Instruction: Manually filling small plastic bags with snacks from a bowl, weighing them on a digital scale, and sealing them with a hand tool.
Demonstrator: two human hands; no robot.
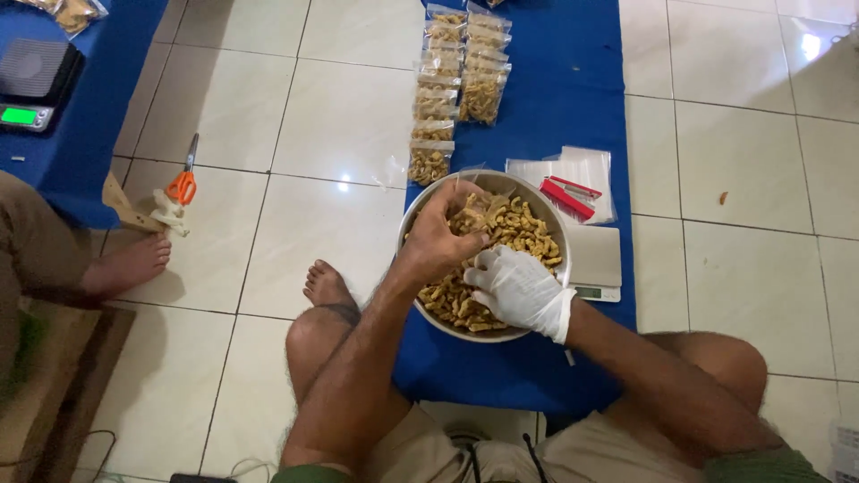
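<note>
Metal bowl (410, 234) of fried snack pieces (519, 228) on blue cloth (573, 80); left hand (440, 237) — bare, grip clamped on clear bag (472, 207) over bowl; right hand (517, 288) — white-gloved, grip closed among pieces; filled bags (447, 80) beyond; scale (594, 264) beside bowl.

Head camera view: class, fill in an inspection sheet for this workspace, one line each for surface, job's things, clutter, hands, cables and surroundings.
Surface: blue cloth spread on a white tiled floor.
Job's things: metal bowl of golden fried snack pieces; small clear bag; filled bags in rows; empty bags; white scale.
Clutter: orange-handled scissors on the floor.
Hands: bare left hand holds the small clear bag over the bowl; gloved right hand rests in the snack pieces.
Cables: thin cable on the floor, lower left.
Surroundings: another person's foot; second scale on another blue cloth.
</note>
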